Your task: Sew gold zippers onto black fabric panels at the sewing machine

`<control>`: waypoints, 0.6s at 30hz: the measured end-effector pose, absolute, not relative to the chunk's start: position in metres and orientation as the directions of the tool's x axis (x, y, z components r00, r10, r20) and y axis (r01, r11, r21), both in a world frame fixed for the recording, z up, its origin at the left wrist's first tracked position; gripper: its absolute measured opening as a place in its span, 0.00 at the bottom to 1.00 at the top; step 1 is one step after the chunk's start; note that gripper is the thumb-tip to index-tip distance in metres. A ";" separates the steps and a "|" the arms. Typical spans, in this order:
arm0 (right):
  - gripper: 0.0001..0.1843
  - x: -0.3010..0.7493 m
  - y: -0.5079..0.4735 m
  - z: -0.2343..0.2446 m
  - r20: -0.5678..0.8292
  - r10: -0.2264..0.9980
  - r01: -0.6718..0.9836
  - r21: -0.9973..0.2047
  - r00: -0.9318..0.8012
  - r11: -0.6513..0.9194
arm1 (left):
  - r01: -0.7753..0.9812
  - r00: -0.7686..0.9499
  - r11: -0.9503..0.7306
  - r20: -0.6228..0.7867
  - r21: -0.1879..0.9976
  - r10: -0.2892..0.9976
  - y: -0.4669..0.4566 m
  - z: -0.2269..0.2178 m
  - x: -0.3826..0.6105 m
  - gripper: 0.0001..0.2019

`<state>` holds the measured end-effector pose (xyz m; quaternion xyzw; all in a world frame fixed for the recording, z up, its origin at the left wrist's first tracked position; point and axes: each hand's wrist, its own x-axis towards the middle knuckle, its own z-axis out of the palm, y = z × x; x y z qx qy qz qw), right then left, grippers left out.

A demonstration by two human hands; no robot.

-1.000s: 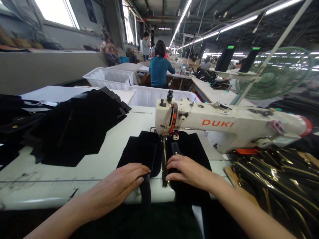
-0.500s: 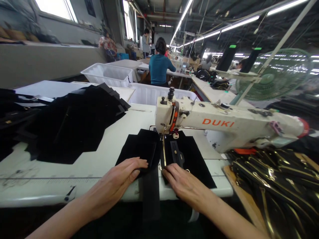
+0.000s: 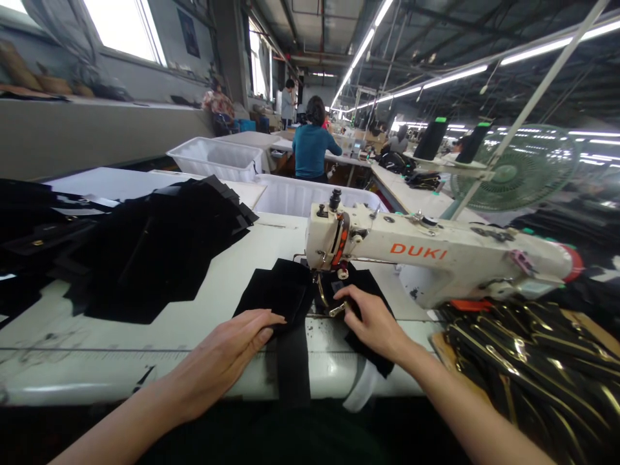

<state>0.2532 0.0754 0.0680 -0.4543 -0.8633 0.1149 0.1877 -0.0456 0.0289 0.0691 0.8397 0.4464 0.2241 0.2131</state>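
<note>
A white DUKI sewing machine (image 3: pixel 436 258) stands on the white table (image 3: pixel 145 336). Under its needle lies a black fabric piece (image 3: pixel 278 294) with a gold zipper (image 3: pixel 323 298). My left hand (image 3: pixel 227 352) rests flat on the left part of the fabric, fingers stretched out. My right hand (image 3: pixel 371 323) is just below the presser foot, fingers curled and pinching the zipper end and the black fabric at the needle. A black strip (image 3: pixel 293 365) hangs over the table's front edge between my hands.
A heap of black cut pieces (image 3: pixel 145 245) covers the table's left. Black zippers with gold teeth (image 3: pixel 527 361) are piled at the right. White bins (image 3: pixel 217 158) stand behind. A green fan (image 3: pixel 518 171) is at the right. A person in a teal top (image 3: pixel 310 145) sits ahead.
My right hand has moved forward from the fabric's near edge up to the presser foot and closed on the zipper end. The fabric has bunched towards the needle. My left hand has stayed put.
</note>
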 end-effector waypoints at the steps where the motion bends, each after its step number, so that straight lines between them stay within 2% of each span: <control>1: 0.16 0.256 0.080 0.076 0.211 0.829 0.734 -0.390 -0.517 0.557 | 0.650 0.500 -0.519 0.202 0.556 0.842 0.030 0.071 -0.046 0.18; 4: 0.16 0.259 0.083 0.088 0.145 0.784 0.673 -0.435 -0.604 0.599 | 0.635 0.521 -0.544 0.216 0.548 0.826 0.032 0.076 -0.045 0.17; 8: 0.20 0.248 0.062 0.071 0.057 0.693 0.599 -0.454 -0.719 0.660 | 0.623 0.568 -0.571 0.191 0.535 0.800 0.029 0.077 -0.042 0.15; 11: 0.25 0.243 0.039 0.048 0.091 0.718 0.610 -0.460 -0.690 0.645 | 0.605 0.618 -0.614 0.187 0.507 0.763 0.024 0.071 -0.039 0.15; 13: 0.24 0.240 0.026 0.033 0.149 0.766 0.641 -0.463 -0.625 0.612 | 0.575 0.662 -0.668 0.212 0.472 0.719 0.020 0.064 -0.036 0.15; 15: 0.21 0.237 0.014 0.021 0.199 0.789 0.680 -0.416 -0.581 0.605 | 0.548 0.701 -0.723 0.240 0.421 0.672 0.016 0.056 -0.032 0.17; 18: 0.26 0.230 0.000 0.011 0.256 0.719 0.692 -0.202 -0.646 0.693 | 0.524 0.749 -0.782 0.254 0.337 0.611 0.010 0.044 -0.023 0.21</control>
